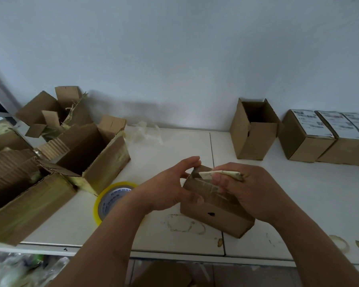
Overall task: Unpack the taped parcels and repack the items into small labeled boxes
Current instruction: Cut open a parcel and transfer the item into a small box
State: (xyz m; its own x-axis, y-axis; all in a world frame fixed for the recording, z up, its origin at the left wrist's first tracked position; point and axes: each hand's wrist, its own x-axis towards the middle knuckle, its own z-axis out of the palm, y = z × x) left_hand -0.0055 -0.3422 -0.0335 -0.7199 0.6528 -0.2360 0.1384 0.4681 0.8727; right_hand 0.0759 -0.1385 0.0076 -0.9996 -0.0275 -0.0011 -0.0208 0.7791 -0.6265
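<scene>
Ideally the left hand (170, 189) keeps gripping the taped parcel (214, 212) near the worktop's (174, 141) front edge while the right hand (251, 189), pinching the tape strip (220, 174), peels steadily along the seam.

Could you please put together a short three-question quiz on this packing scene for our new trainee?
1. True or false: the right hand pinches a strip of tape peeled up from the small parcel.
2. Which lies on the table just left of the left hand? A) scissors B) yellow tape roll C) marker
3. How many labeled boxes are at least partly in view at the far right, beside the open empty box?

Key: 1 true; 2 B; 3 at least three, with the corner of a fourth at the frame's edge.
</scene>
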